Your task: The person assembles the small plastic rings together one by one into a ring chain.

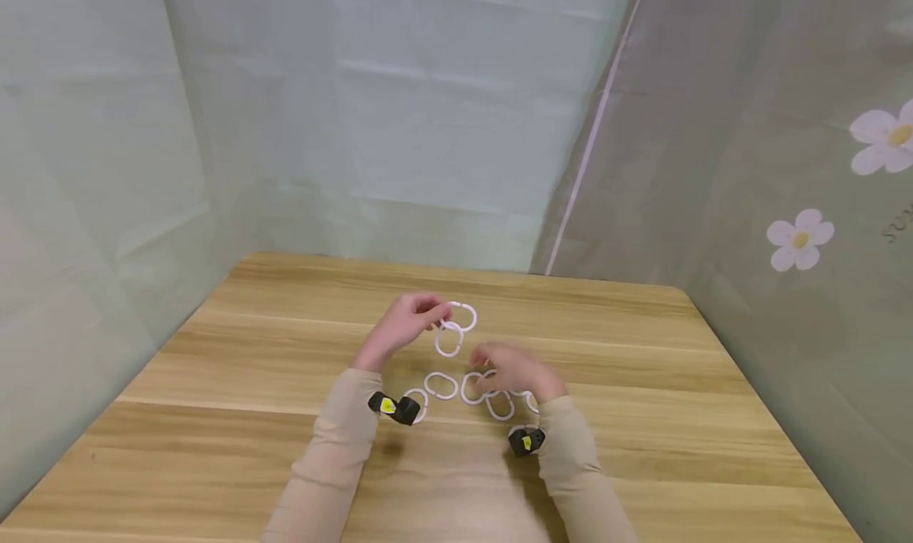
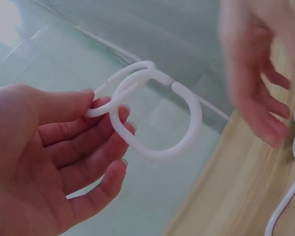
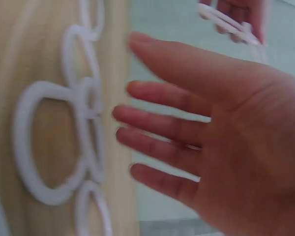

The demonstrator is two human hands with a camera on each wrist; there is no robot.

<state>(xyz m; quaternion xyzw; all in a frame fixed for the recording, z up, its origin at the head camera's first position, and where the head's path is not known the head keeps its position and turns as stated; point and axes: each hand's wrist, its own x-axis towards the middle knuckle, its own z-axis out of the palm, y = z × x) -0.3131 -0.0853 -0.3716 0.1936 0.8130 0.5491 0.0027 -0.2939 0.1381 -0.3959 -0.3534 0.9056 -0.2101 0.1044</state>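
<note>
With thumb and fingers my left hand [image 1: 411, 321] pinches a white plastic ring [image 2: 99, 111], holding it above the table. Through that ring hangs a second white ring [image 2: 157, 155], which has a narrow gap in its upper side. Over a cluster of similar white rings my right hand [image 1: 515, 370] hovers, its fingers [image 3: 162, 118] spread and nothing in its grasp. One ring [image 3: 22, 137] of that cluster shows its C-shaped opening in the right wrist view. The right hand hides part of the cluster in the head view.
All the loose rings lie on a wood-grain table [image 1: 642, 464]. One oval ring [image 1: 441, 398] lies between the arms, and another ring [image 1: 425, 400] is partly hidden by the left wrist camera [image 1: 395, 407]. Pale curtains [image 1: 456, 131] surround the table's back and sides.
</note>
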